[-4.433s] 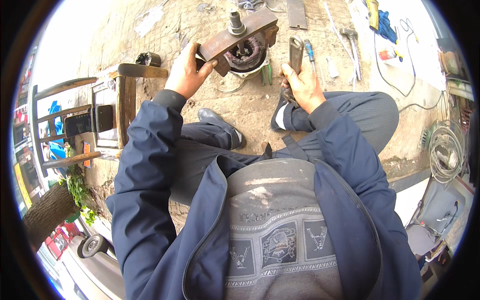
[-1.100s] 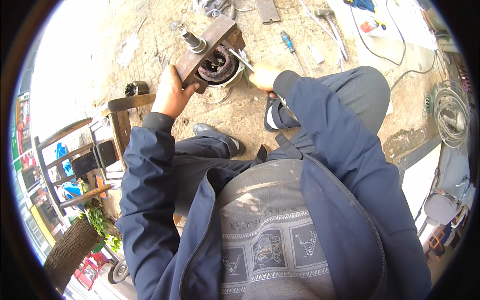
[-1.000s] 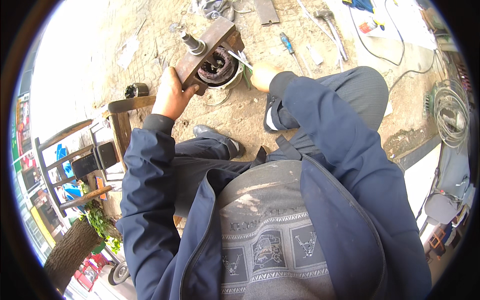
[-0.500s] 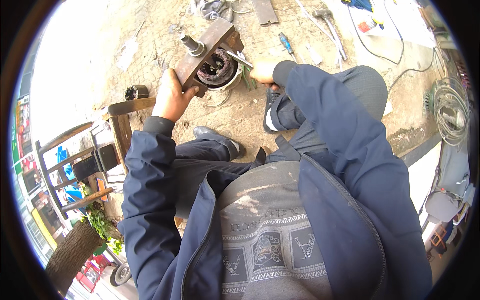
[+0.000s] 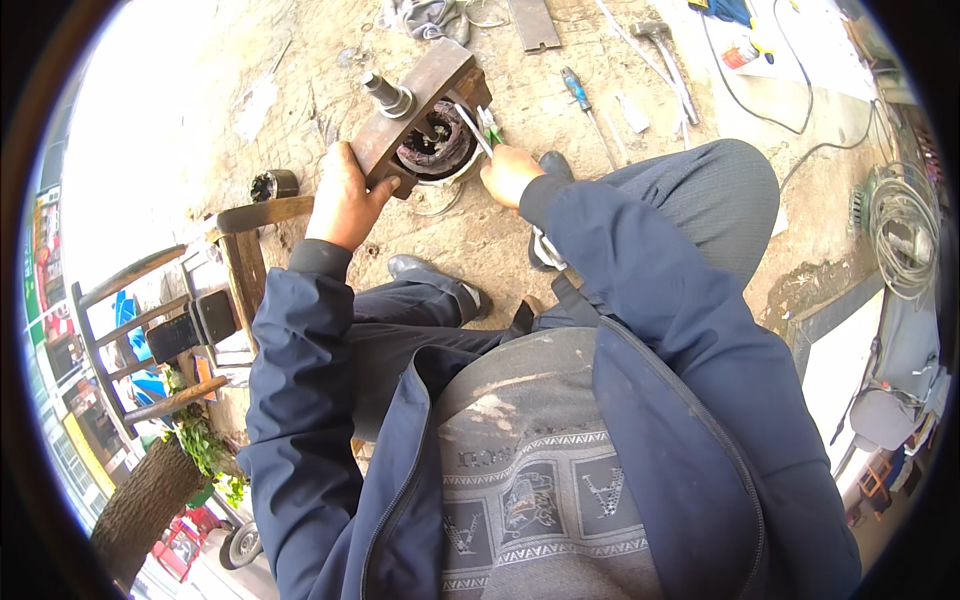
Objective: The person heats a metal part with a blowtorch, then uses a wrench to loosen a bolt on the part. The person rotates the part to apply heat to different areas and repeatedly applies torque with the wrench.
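My left hand (image 5: 343, 197) is wrapped round the near end of a heavy rusty steel bar (image 5: 400, 118), its thumb on the edge. A thick threaded bolt (image 5: 386, 93) with a nut stands up from the bar. Under the bar sits a round metal housing (image 5: 440, 176) with a ring of dark reddish windings (image 5: 437, 155) inside. My right hand (image 5: 512, 175) is closed on a slim metal tool (image 5: 472, 128), whose far end reaches the housing's rim beside the bar. Something green (image 5: 490, 125) shows next to the tool; its exact kind is unclear.
A blue-handled screwdriver (image 5: 575, 88) and a hammer (image 5: 660, 50) lie on the dirty ground at right. A flat steel plate (image 5: 533, 25) and a grey cloth (image 5: 428, 18) are farther off. At left stand a small cylinder (image 5: 272, 185) and a wooden chair (image 5: 235, 270). Coiled wire (image 5: 903, 225) hangs far right.
My right hand has moved left and slightly nearer me, and the tool now lies steeper along the housing's rim. My left hand and the bar have barely moved.
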Available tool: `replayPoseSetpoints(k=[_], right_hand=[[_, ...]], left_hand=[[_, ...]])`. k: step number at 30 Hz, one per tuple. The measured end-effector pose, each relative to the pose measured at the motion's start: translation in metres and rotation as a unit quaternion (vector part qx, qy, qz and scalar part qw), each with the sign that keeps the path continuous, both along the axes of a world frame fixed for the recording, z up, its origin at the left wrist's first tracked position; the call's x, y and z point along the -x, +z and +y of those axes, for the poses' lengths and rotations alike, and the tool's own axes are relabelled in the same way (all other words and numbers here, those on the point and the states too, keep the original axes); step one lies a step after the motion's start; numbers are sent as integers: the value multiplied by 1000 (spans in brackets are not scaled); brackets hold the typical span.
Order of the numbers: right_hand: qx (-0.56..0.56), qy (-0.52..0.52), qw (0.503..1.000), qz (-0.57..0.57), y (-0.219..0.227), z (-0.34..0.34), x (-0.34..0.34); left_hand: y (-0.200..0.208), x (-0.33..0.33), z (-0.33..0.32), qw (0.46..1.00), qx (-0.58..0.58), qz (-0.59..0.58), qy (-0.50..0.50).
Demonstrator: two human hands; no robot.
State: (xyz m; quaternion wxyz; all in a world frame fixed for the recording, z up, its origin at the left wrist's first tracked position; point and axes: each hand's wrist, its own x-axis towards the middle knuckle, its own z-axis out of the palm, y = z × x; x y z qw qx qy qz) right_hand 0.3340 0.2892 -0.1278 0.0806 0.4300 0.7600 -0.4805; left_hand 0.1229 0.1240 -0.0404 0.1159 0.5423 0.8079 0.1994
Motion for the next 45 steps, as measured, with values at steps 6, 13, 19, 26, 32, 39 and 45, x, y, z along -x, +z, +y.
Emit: replayPoseSetpoints(k=[6, 13, 19, 26, 32, 39, 45], right_hand=[[68, -15, 997, -31, 5, 5, 1], [178, -69, 982, -13, 34, -7, -29], [102, -117, 967, 203, 97, 41, -75], [23, -141, 969, 201, 32, 111, -62], [-98, -172, 973, 121, -39, 122, -57], [24, -211, 974, 79, -3, 144, -83], [-38, 15, 987, -157, 33, 142, -79]], left_hand=[[-1, 1, 0, 1000, -2, -21, -5], [2, -1, 0, 1000, 8, -24, 6], [4, -1, 0, 999, 1, -34, 2], [5, 2, 0, 999, 16, -30, 6], [3, 4, -3, 999, 17, -24, -11], [5, 3, -4, 998, 30, -55, -4], [7, 3, -3, 999, 14, -38, -16]])
